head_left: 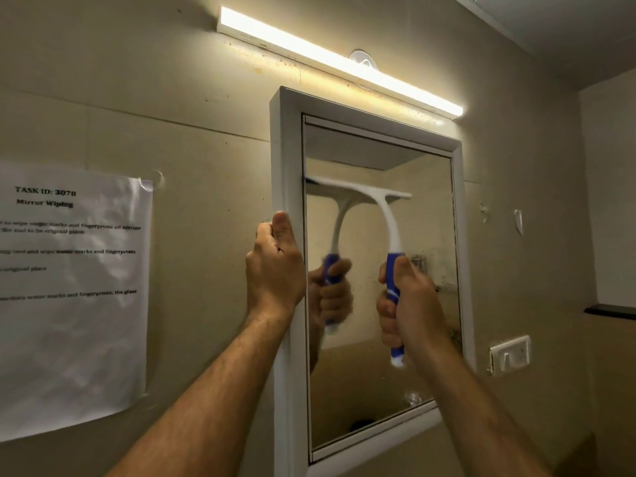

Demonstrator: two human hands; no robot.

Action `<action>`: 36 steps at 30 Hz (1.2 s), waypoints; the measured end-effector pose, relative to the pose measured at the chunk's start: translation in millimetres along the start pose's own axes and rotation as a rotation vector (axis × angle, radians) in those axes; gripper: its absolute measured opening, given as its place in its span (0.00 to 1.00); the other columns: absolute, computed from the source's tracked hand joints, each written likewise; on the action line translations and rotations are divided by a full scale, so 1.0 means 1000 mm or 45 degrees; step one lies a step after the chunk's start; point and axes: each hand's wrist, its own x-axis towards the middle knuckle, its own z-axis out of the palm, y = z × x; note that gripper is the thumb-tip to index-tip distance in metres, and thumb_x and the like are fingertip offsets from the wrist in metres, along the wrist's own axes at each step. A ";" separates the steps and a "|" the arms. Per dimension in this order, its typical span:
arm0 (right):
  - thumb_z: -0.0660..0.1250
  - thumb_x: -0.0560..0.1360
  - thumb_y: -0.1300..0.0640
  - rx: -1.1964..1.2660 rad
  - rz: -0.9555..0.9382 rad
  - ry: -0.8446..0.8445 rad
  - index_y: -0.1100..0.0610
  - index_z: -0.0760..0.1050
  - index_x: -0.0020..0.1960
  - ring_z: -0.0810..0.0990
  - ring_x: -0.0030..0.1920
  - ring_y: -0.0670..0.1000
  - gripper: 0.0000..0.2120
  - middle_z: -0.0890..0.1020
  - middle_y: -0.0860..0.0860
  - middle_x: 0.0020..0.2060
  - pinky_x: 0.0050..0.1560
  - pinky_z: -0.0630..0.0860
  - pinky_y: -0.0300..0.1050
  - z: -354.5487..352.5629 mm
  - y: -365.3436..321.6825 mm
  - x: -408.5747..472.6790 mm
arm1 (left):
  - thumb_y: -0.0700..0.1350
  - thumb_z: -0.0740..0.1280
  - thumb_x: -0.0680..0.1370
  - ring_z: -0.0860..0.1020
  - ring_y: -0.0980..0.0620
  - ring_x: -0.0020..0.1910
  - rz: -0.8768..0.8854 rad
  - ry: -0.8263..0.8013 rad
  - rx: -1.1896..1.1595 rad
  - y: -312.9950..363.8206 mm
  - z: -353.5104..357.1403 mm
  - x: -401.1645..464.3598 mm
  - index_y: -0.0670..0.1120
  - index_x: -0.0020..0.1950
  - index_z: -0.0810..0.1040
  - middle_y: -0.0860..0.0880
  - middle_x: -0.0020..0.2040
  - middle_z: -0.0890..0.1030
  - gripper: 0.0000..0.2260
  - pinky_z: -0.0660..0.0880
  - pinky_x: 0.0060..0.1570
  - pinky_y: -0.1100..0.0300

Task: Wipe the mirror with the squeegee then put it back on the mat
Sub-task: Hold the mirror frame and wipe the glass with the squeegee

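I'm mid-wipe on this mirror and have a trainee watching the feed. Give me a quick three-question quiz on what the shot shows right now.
1. True or false: the left hand grips the mirror's white frame on its left side.
2. Which part of the squeegee does the right hand hold? A) the white blade bar B) the blue handle C) the curved white neck
3. Fill in: the blade lies across the ____ half of the mirror glass.

Key
1. True.
2. B: the fingers wrap the blue handle, with the blade end up.
3. Upper; the glass below it has yet to be passed in this stroke.
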 end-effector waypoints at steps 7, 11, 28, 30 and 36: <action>0.51 0.79 0.43 -0.063 0.069 0.021 0.56 0.72 0.45 0.63 0.22 0.46 0.19 0.69 0.49 0.25 0.23 0.62 0.38 -0.014 0.032 -0.030 | 0.61 0.45 0.81 0.73 0.55 0.33 -0.025 -0.029 0.046 0.002 -0.001 -0.003 0.49 0.51 0.69 0.50 0.37 0.74 0.20 0.72 0.31 0.60; 0.52 0.79 0.42 -0.087 0.042 0.016 0.55 0.72 0.47 0.63 0.21 0.46 0.19 0.69 0.48 0.25 0.22 0.63 0.38 -0.014 0.005 -0.010 | 0.62 0.44 0.81 0.74 0.56 0.35 -0.028 -0.017 0.077 0.003 0.001 -0.004 0.51 0.51 0.68 0.51 0.38 0.74 0.19 0.73 0.33 0.60; 0.51 0.80 0.44 -0.167 0.049 0.013 0.58 0.72 0.48 0.65 0.20 0.41 0.19 0.70 0.50 0.28 0.20 0.64 0.34 -0.028 0.025 -0.032 | 0.60 0.45 0.82 0.70 0.59 0.33 -0.044 -0.022 0.073 -0.006 0.001 -0.021 0.56 0.45 0.67 0.52 0.37 0.72 0.15 0.68 0.30 0.66; 0.51 0.79 0.44 -0.175 0.051 -0.003 0.57 0.72 0.47 0.66 0.21 0.42 0.19 0.70 0.50 0.28 0.21 0.64 0.35 -0.028 0.026 -0.032 | 0.59 0.45 0.82 0.67 0.64 0.32 -0.048 -0.028 0.082 -0.006 0.001 -0.023 0.59 0.40 0.63 0.57 0.36 0.69 0.14 0.64 0.30 0.70; 0.52 0.77 0.42 -0.123 0.178 -0.055 0.57 0.72 0.49 0.65 0.22 0.44 0.20 0.69 0.50 0.27 0.23 0.64 0.39 -0.035 0.064 -0.063 | 0.59 0.44 0.82 0.62 0.66 0.32 -0.070 -0.080 0.078 -0.002 -0.003 -0.023 0.58 0.46 0.61 0.61 0.36 0.62 0.11 0.58 0.31 0.70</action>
